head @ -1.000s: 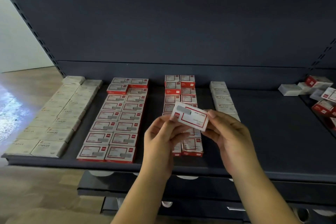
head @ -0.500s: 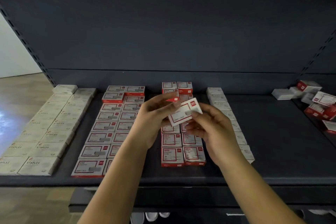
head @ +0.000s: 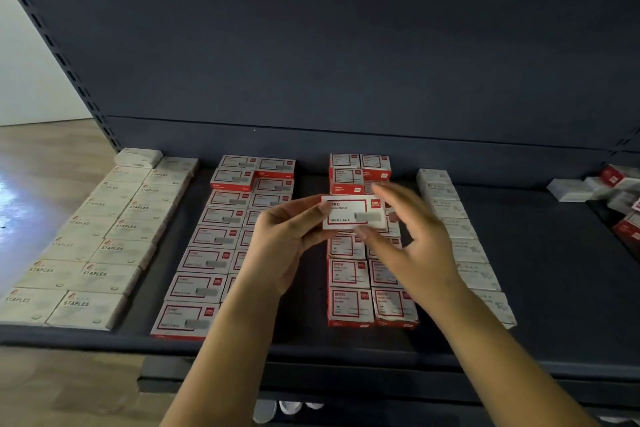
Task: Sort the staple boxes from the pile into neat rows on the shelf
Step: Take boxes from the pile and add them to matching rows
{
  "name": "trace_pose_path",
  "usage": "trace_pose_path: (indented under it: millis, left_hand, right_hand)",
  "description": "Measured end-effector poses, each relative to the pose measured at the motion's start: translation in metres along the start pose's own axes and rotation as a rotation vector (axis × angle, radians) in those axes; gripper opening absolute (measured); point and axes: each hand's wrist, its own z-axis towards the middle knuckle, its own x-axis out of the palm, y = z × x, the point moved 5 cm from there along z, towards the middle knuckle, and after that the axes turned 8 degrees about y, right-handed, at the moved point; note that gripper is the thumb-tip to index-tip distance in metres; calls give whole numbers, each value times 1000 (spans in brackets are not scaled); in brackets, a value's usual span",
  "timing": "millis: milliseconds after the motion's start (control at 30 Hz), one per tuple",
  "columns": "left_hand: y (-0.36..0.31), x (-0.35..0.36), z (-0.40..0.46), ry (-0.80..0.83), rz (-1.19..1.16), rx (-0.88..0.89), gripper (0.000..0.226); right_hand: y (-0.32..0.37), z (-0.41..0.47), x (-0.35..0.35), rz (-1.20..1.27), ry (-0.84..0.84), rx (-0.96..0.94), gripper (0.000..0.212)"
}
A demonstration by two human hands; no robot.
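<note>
Dim scene, lit from the left.
A bright glare patch marks the floor; the right hand is motion-blurred, and wide-angle distortion bends the edges.

We see bare dark metal shelf between the single row of pale boxes and the jumbled red-and-white box pile; the pile's extent is probably cut off.

Wooden floor at left, with a bright glare patch near the frame's edge. Pale wall above it. Dark back panel behind, edged on the left by a slotted upright. Lower tier beneath, and pale shoe tips at the bottom.
</note>
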Motion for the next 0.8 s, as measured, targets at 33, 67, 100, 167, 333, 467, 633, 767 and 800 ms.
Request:
trace_pose_path:
  millis: [33,67,100,167,333,467,633,767,800]
  left_hand:
    - [-3,-2,-1,-2,3,-3,21]
    - [-5,-6,-1,-5,8,-1,20]
    - [-8,-9,-2,-13,22,5,21]
    - [-17,-15,-5,-32,163,41,28]
    - [-48,-4,-14,44,1512,544,52]
    - [-38,8,-7,240,1900,654,55]
    - [-39,1,10,329,1891,509,44]
    - [-47,-33,56,297,1947,370,37]
    - [-48,-45,68,290,1952,316,38]
  right_hand:
    - [1,4,3,-24,26,-13,57]
    - [3,8,6,-50,38,-36,56]
    - [5,11,8,-76,42,-65,54]
    - [5,16,12,-84,47,-86,54]
    - [5,25,23,-86,80,-110,53]
    - [15,32,33,-130,106,-161,47]
    - [12,41,42,-168,116,-109,44]
    - [9,54,52,-265,294,24,57]
    - [7,56,54,-316,324,59,59]
